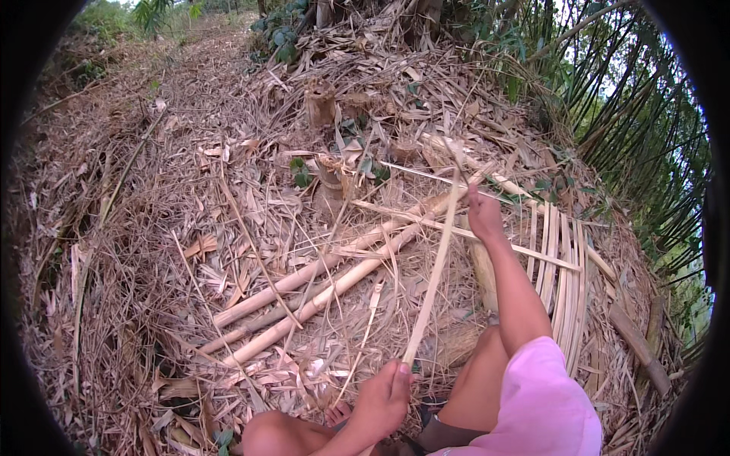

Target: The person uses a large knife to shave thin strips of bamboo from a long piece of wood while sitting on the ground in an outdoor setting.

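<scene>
A long, flat, pale bamboo strip (435,285) slants up and away in front of me. My left hand (386,395) is closed round its near end, low in the view by my knees. Higher up and to the right, my right hand (484,211) is a fist around the handle of what looks like a knife (463,161). Its slim blade lies close to the strip's far end; whether they touch I cannot tell. Below the right hand, another split bamboo strip (525,251) crosses over the bamboo poles.
Several bamboo poles (319,300) lie diagonally on dry leaf litter. To the right, a row of split bamboo strips (566,281) rests side by side. A short log (484,273) sits beside my right arm. Cut bamboo stumps (320,105) stand ahead, and green bamboo stems (646,144) rise at right.
</scene>
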Demonstrator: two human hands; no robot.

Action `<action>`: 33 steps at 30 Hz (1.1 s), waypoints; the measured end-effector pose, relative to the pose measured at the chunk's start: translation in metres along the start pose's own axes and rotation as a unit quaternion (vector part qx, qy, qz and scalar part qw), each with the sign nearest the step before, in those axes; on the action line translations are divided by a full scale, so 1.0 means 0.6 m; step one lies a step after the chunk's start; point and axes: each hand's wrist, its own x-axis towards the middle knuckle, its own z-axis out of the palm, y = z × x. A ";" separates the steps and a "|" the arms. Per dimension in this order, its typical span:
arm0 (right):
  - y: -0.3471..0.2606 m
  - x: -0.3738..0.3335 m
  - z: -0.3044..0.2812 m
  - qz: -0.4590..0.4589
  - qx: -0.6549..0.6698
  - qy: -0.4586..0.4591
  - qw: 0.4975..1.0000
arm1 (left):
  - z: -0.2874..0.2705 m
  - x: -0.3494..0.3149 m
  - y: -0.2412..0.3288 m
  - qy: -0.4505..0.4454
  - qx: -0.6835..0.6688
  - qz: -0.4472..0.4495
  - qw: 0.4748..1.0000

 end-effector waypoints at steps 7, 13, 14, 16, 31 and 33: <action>0.017 -0.034 -0.026 -0.121 -0.030 0.013 0.992 | -0.041 -0.028 0.024 -0.017 -0.019 -0.067 0.997; 0.108 0.001 -0.048 0.038 -0.060 0.084 0.994 | -0.025 -0.122 0.021 0.003 0.022 0.017 1.000; 0.103 0.002 -0.055 0.093 -0.046 0.069 0.992 | -0.022 -0.132 0.028 -0.008 0.001 -0.007 1.000; 0.166 0.012 -0.065 0.190 -0.010 0.118 0.975 | -0.010 -0.163 0.038 -0.047 -0.092 -0.077 0.992; -0.119 -0.148 -0.002 -0.196 0.201 -0.035 0.959 | -0.051 0.034 0.075 0.033 -0.321 -0.058 0.945; -0.167 -0.190 -0.006 -0.296 0.199 -0.077 0.931 | -0.049 0.049 0.078 0.028 -0.325 -0.052 0.944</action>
